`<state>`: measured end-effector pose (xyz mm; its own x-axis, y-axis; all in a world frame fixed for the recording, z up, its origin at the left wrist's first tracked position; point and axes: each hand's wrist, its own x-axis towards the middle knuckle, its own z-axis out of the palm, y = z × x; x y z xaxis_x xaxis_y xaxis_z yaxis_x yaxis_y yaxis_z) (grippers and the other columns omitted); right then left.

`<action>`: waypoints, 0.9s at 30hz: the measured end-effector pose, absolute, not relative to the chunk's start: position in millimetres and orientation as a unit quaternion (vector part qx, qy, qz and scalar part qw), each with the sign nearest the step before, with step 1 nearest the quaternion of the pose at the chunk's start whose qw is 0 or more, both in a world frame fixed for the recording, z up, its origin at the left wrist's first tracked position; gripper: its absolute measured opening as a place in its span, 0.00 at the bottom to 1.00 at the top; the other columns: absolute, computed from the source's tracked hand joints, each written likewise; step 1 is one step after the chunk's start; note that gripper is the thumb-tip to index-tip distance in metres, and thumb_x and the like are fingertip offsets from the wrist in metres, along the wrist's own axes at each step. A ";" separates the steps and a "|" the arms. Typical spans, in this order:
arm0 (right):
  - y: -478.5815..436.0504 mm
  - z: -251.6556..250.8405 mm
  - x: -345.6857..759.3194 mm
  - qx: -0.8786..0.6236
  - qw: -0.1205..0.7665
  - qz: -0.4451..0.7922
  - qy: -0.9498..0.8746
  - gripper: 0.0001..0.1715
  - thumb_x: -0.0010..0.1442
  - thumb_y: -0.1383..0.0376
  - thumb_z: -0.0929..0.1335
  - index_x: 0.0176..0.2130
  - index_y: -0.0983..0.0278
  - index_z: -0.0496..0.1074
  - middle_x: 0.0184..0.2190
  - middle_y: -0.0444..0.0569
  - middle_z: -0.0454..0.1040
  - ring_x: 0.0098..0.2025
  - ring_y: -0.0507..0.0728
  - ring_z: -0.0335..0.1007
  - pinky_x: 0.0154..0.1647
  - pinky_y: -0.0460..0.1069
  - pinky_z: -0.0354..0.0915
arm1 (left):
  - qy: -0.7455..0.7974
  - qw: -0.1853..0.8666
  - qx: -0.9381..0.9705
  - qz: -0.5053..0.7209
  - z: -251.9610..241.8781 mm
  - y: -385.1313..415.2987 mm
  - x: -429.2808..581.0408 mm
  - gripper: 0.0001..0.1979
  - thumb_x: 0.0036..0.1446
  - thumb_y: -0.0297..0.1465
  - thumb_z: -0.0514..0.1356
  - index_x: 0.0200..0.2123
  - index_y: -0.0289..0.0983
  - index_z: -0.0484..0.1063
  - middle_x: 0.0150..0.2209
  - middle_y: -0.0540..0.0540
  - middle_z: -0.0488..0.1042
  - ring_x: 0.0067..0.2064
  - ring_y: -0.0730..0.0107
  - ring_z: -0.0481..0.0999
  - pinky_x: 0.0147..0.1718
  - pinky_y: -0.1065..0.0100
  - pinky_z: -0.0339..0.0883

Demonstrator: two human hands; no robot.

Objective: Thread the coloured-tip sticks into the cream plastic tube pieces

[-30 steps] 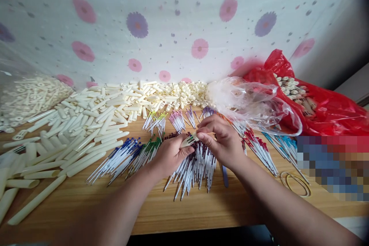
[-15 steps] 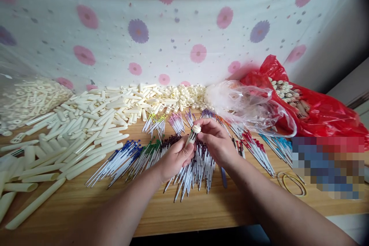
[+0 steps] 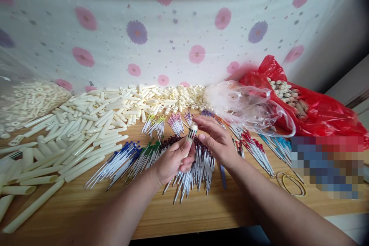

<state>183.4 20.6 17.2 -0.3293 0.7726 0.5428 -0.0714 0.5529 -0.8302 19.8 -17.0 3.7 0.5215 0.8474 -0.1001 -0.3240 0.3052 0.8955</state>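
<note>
In my left hand (image 3: pixel 173 159) is a cream multicolour pen (image 3: pixel 192 132), its slotted upper end tilted up and away. Dark and coloured sliders show in the slots; fingers hide the pen's lower part. My right hand (image 3: pixel 221 144) hovers just right of the pen's top, holding nothing, fingers stretched and apart. Under both hands spreads a bunch of dark maroon-tipped refills (image 3: pixel 198 167). Green-tipped refills (image 3: pixel 148 157) and blue-tipped refills (image 3: pixel 118 161) lie to the left, red-tipped refills (image 3: pixel 256 150) to the right.
Cream pen barrels (image 3: pixel 83 142) heap the left and back. A clear bag (image 3: pixel 34 103) of small cream parts stands far left. At right lie a clear plastic bag (image 3: pixel 245 103), a red bag (image 3: pixel 325 111) with pen tops inside, and rubber bands (image 3: pixel 291 184) on the wooden table (image 3: pixel 170 215).
My right hand has let go of the pen's top and opened, moving slightly away. The pen stays in my left hand, its slotted side now more visible.
</note>
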 end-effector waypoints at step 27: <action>69.1 65.6 404.2 -0.481 0.723 0.224 -0.442 0.15 0.45 0.60 0.73 0.33 0.65 0.73 0.28 0.46 0.75 0.29 0.52 0.72 0.32 0.49 0.70 | 0.474 0.538 0.586 0.377 16.1 -7.7 2.1 0.18 0.56 0.46 0.55 0.42 0.39 0.67 0.33 0.49 0.69 0.30 0.73 0.67 0.34 0.69 0.62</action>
<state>404.2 69.1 65.6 0.5080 0.7499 0.4238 0.1022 0.4361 -0.8941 2.1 -7.7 16.1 0.2652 0.9618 -0.0683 0.1501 0.0288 0.9882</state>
